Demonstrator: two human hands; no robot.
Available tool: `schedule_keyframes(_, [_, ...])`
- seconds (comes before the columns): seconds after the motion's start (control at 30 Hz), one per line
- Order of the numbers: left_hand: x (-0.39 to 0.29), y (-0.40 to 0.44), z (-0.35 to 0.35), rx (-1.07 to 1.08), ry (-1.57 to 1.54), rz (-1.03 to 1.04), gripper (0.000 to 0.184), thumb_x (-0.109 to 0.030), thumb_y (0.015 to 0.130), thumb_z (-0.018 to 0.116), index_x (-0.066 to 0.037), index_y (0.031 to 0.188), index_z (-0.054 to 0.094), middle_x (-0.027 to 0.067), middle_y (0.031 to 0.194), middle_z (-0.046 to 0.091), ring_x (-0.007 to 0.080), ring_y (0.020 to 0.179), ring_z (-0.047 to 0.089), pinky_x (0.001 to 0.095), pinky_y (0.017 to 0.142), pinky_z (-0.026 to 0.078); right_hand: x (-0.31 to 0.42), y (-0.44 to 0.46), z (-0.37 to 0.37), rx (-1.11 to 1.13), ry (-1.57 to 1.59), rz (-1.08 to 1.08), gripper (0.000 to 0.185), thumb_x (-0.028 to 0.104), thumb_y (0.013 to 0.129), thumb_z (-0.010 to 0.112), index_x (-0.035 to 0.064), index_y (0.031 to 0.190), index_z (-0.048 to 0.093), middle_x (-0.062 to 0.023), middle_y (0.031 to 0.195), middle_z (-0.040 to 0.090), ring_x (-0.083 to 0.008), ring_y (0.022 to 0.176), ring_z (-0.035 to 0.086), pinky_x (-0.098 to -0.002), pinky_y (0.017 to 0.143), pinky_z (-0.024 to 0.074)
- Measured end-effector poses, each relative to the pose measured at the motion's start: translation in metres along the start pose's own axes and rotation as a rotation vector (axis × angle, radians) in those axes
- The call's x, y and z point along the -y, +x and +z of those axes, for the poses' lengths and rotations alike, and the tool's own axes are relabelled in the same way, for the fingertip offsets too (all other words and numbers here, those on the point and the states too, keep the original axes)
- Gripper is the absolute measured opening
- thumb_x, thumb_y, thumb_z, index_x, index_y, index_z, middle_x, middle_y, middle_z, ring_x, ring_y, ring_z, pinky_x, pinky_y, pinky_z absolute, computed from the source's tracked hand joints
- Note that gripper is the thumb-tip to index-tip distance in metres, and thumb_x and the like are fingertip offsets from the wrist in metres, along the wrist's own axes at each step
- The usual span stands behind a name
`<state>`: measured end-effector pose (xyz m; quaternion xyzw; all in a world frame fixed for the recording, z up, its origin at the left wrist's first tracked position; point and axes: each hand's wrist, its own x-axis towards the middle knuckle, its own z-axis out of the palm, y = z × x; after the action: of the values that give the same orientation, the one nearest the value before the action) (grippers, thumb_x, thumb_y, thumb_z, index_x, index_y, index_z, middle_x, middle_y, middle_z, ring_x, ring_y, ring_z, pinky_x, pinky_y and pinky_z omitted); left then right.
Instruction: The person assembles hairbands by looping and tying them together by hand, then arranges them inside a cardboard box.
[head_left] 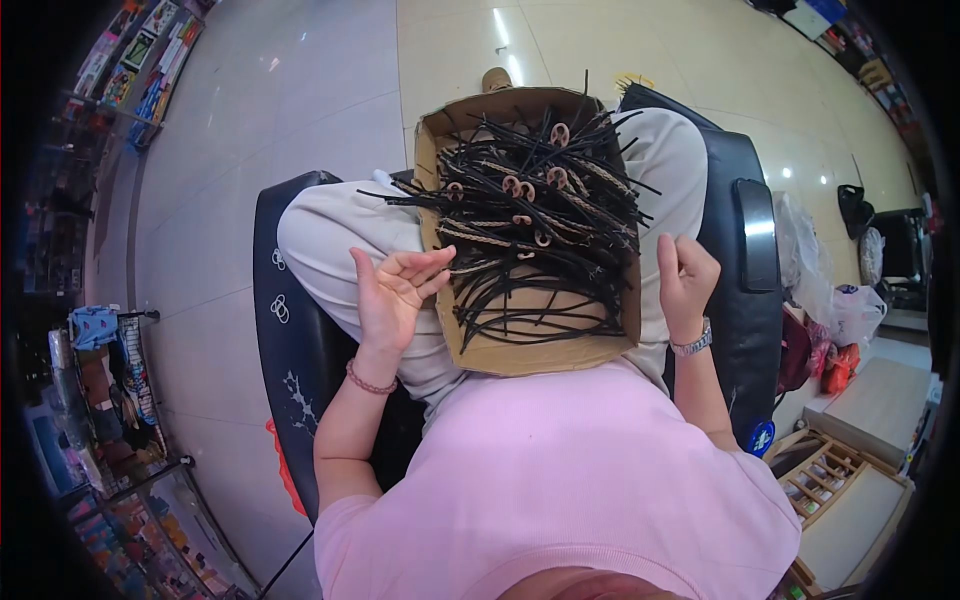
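Observation:
A shallow cardboard box (pixel 545 360) rests on my lap. It holds a heap of black cords (pixel 535 300), some with braided tan lengths (pixel 495 235) and small pinkish-brown round pieces (pixel 558 178). My left hand (pixel 398 290) is beside the box's left edge, palm up and fingers stretched out, with nothing in it. Its fingertips come close to the cords; whether they touch cannot be told. Off the box's right side, my right hand (pixel 687 278) is raised with fingers curled in and thumb up, and no object shows in it.
I sit in a black armchair; its left armrest (pixel 283 300) has small white loops (pixel 280 308) on it. Plastic bags (pixel 858 315) and a wooden rack (pixel 822 480) are at the right. Stocked shelves (pixel 105 380) line the left. Tiled floor (pixel 320 80) lies ahead.

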<state>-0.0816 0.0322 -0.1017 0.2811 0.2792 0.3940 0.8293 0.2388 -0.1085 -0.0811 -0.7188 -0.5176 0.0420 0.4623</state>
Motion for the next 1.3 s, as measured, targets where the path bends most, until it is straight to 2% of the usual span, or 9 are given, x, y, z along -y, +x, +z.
schedule_keyframes(0.1, [0.0, 0.001, 0.009, -0.008, 0.027, 0.014, 0.061, -0.051, 0.103, 0.035, 0.002, 0.095, 0.065, 0.0232, 0.106, 0.068, 0.0323, 0.108, 0.065, 0.0329, 0.087, 0.054, 0.011, 0.018, 0.002, -0.066, 0.181, -0.02, 0.035, 0.006, 0.092, 0.056, 0.0028, 0.058, 0.045, -0.0006, 0.057, 0.044, -0.0113, 0.052, 0.033, -0.0259, 0.051, 0.0295])
schedule_keyframes(0.33, [-0.027, 0.044, 0.08, -0.068, 1.281, 0.506, 0.014, -0.007, 0.092, 0.059, 0.002, 0.097, 0.068, 0.0089, 0.098, 0.071, 0.0175, 0.078, 0.062, 0.0249, 0.077, 0.048, 0.03, 0.023, 0.021, 0.26, 0.531, 0.157, 0.031, 0.009, 0.094, 0.054, -0.0001, 0.064, 0.059, -0.0034, 0.063, 0.058, -0.01, 0.055, 0.046, -0.022, 0.056, 0.0373])
schedule_keyframes(0.4, [-0.024, 0.069, 0.098, 0.172, 1.551, 0.839, 0.007, -0.003, 0.087, 0.062, 0.001, 0.089, 0.067, 0.0043, 0.091, 0.07, 0.0143, 0.07, 0.057, 0.025, 0.069, 0.045, 0.037, 0.018, 0.014, 0.373, 0.504, 0.212, 0.027, 0.01, 0.094, 0.054, -0.0012, 0.07, 0.063, -0.0052, 0.068, 0.063, -0.0104, 0.06, 0.053, -0.0209, 0.06, 0.042])
schedule_keyframes(0.57, [-0.012, 0.109, 0.102, 0.465, 1.796, 0.659, 0.006, -0.004, 0.084, 0.064, 0.001, 0.087, 0.066, 0.0045, 0.084, 0.067, 0.0142, 0.065, 0.053, 0.0268, 0.064, 0.043, 0.036, 0.001, -0.004, 0.262, 0.619, 0.228, 0.023, 0.01, 0.094, 0.054, -0.0018, 0.077, 0.065, -0.0067, 0.073, 0.067, -0.0114, 0.065, 0.058, -0.0205, 0.064, 0.0453])
schedule_keyframes(0.9, [-0.057, 0.086, 0.148, 0.253, 1.591, 0.427, 0.008, -0.008, 0.083, 0.068, -0.001, 0.086, 0.065, 0.0057, 0.083, 0.064, 0.0197, 0.063, 0.053, 0.0297, 0.063, 0.044, 0.035, -0.006, -0.025, 0.348, 0.743, 0.326, 0.02, 0.009, 0.094, 0.055, -0.0024, 0.082, 0.066, -0.0088, 0.077, 0.07, -0.0123, 0.068, 0.06, -0.0212, 0.07, 0.0476])
schedule_keyframes(1.0, [-0.028, 0.086, 0.13, 0.048, 1.683, 0.83, 0.008, -0.007, 0.082, 0.068, -0.002, 0.087, 0.066, 0.0057, 0.084, 0.065, 0.0203, 0.062, 0.053, 0.0304, 0.062, 0.045, 0.029, -0.006, -0.023, 0.331, 0.707, 0.344, 0.02, 0.01, 0.094, 0.055, -0.0023, 0.083, 0.066, -0.0085, 0.077, 0.069, -0.012, 0.068, 0.06, -0.0209, 0.07, 0.0474])
schedule_keyframes(1.07, [-0.015, 0.066, 0.127, 0.199, 1.71, 0.79, 0.01, -0.007, 0.08, 0.069, -0.003, 0.088, 0.066, 0.0064, 0.083, 0.064, 0.0214, 0.062, 0.054, 0.0316, 0.062, 0.046, 0.023, -0.006, -0.024, 0.309, 0.671, 0.359, 0.019, 0.01, 0.094, 0.055, -0.0022, 0.084, 0.066, -0.0082, 0.077, 0.069, -0.0117, 0.068, 0.06, -0.0206, 0.07, 0.0472])
schedule_keyframes(1.13, [0.009, 0.045, 0.116, 0.475, 1.731, 0.456, 0.01, -0.008, 0.08, 0.067, -0.004, 0.089, 0.064, 0.0064, 0.082, 0.062, 0.024, 0.063, 0.057, 0.0329, 0.061, 0.047, 0.018, -0.006, -0.024, 0.286, 0.66, 0.368, 0.018, 0.009, 0.094, 0.057, -0.0027, 0.083, 0.066, -0.0082, 0.076, 0.069, -0.0114, 0.067, 0.06, -0.0205, 0.068, 0.0475])
schedule_keyframes(1.3, [0.061, 0.029, 0.08, 0.507, 2.05, 0.605, 0.007, -0.009, 0.079, 0.063, -0.004, 0.077, 0.059, 0.0077, 0.073, 0.058, 0.0248, 0.063, 0.059, 0.0336, 0.059, 0.047, 0.016, -0.004, -0.023, 0.199, 0.648, 0.365, 0.014, 0.006, 0.091, 0.061, -0.0043, 0.083, 0.067, -0.0078, 0.075, 0.069, -0.0103, 0.066, 0.06, -0.0203, 0.063, 0.0479])
